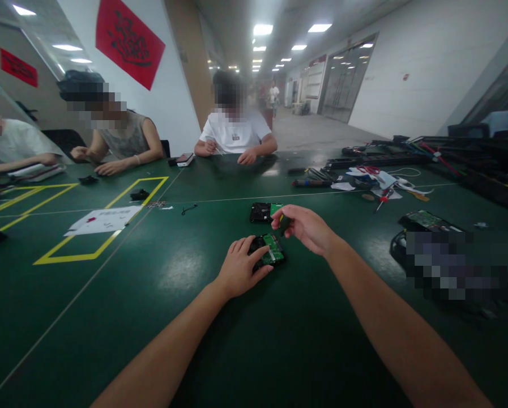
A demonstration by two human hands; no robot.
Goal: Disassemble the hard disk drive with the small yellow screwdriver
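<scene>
A hard drive (274,249) with a green circuit board lies on the dark green tabletop in front of me. My left hand (243,266) rests over its left part, the index finger across the board and the thumb along the near edge, holding it. Above its far right corner, my right hand (304,226) is curled, thumb and fingers pinched around a small black-and-yellow tool (282,222); its exact kind is mostly hidden. Just beyond lies a second hard drive (260,212), black with a green part, partly covered by my right fingers.
On the right are a circuit board (432,220), a blurred dark bundle, a red screwdriver (383,199) and a heap of cables and scraps. Left, a white paper (105,220) with small parts lies across a yellow taped outline. Several people sit along the table's far side.
</scene>
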